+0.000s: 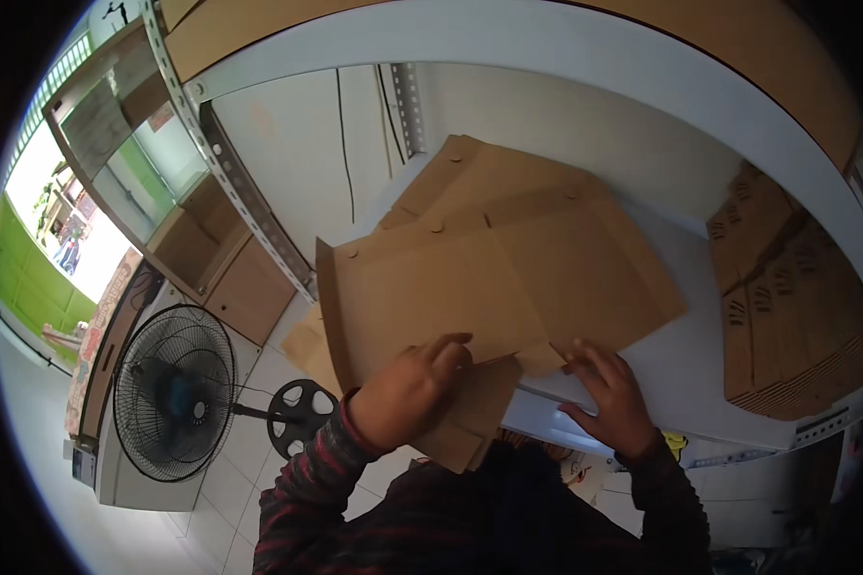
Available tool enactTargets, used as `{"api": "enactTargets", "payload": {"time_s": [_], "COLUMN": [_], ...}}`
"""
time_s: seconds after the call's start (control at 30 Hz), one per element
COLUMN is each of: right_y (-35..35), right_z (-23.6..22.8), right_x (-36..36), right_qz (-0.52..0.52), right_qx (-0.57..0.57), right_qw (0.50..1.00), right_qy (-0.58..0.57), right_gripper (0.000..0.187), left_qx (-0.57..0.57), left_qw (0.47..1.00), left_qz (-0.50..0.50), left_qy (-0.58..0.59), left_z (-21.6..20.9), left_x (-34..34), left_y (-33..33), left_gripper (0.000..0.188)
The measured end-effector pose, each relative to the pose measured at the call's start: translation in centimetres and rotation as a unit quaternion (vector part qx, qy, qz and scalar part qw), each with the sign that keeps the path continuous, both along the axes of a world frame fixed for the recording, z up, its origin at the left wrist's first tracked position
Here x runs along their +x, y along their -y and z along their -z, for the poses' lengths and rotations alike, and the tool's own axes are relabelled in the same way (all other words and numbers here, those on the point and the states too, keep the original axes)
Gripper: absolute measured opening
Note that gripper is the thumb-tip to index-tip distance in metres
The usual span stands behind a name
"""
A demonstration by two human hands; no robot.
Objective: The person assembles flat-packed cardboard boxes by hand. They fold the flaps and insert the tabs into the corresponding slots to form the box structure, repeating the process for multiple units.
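A brown flat-cut cardboard box lies partly unfolded on the shelf in front of me, with creases, small slots and a raised flap along its left edge. My left hand is closed at its near edge, fingers bent over the cardboard beside a flap that hangs down toward my body. What the curled fingertips pinch is partly hidden by the hand itself. At the near right edge, my right hand rests its fingertips on the board, fingers extended and thumb apart. Beneath lies another cardboard piece, sticking out at the back.
Folded cardboard boxes are stacked at the right of the white shelf. A white shelf beam crosses above the work. To the left stand a perforated metal post, a black fan and a wooden cabinet.
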State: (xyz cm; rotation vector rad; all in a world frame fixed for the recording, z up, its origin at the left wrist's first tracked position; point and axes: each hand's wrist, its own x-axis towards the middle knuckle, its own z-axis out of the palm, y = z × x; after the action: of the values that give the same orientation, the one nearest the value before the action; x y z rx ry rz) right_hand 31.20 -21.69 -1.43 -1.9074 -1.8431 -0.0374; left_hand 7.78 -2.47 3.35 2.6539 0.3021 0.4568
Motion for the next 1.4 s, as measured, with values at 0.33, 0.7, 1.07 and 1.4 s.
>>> {"api": "enactTargets", "payload": {"time_s": [0.33, 0.7, 1.07, 1.4], "right_y": [-1.7, -5.1, -8.6, -11.6], "right_z": [1.4, 1.8, -3.9, -5.2], "right_x": [-2.4, -1.5, -1.6, -2.1], "right_qz": [0.056, 0.055, -0.056, -0.254], "right_qx": [0.117, 0.135, 0.104, 0.026], "right_qw": [0.986, 0.936, 0.982, 0.967], "right_qy": [-0.104, -0.321, -0.148, 0.006], "right_gripper": [0.035, 0.007, 0.012, 0.023], "left_qx": [0.024, -0.044, -0.008, -0.007], "left_qw": [1.000, 0.999, 0.998, 0.988], "left_qz": [-0.012, 0.010, -0.014, -0.048], "left_qy": [0.005, 0.002, 0.053, 0.149], "left_z": [3.0, 2.7, 2.5, 3.9], "left_x": [3.8, 1.4, 1.9, 2.2], "left_y": [-0.3, -0.5, 0.1, -1.8], "left_gripper": [0.022, 0.016, 0.027, 0.021]}}
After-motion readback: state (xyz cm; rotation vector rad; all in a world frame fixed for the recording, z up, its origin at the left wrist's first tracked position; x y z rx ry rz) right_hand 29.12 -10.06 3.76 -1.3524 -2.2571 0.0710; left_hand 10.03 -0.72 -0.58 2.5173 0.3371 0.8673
